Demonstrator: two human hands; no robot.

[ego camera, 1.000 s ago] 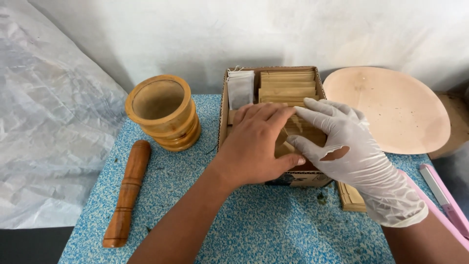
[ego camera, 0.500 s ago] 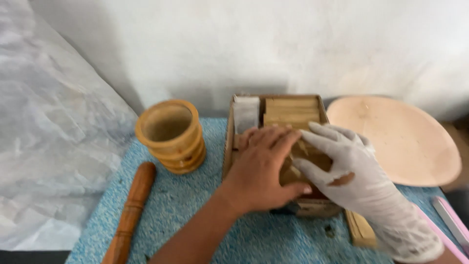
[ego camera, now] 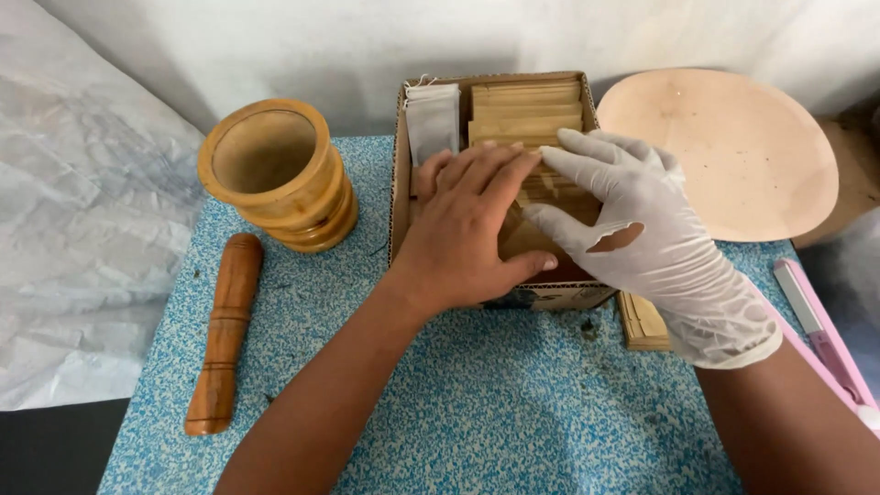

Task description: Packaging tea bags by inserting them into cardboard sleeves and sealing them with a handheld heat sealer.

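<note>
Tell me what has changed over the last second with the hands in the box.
Very little. Both hands remain flat on the brown packets in the cardboard box: the bare left hand and the gloved right hand keep the same pose, nothing picked up or released. The apparent shift of everything comes from the head camera moving. The wooden mortar, pestle and round wooden board stayed put.

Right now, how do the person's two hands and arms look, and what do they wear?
The left hand is bare, with no glove, ring or watch in view, and its forearm has no sleeve. The right hand wears a thin white disposable glove with a small torn hole on its back. The glove's cuff ends at the wrist; the forearm beyond it is unsleeved.
</note>
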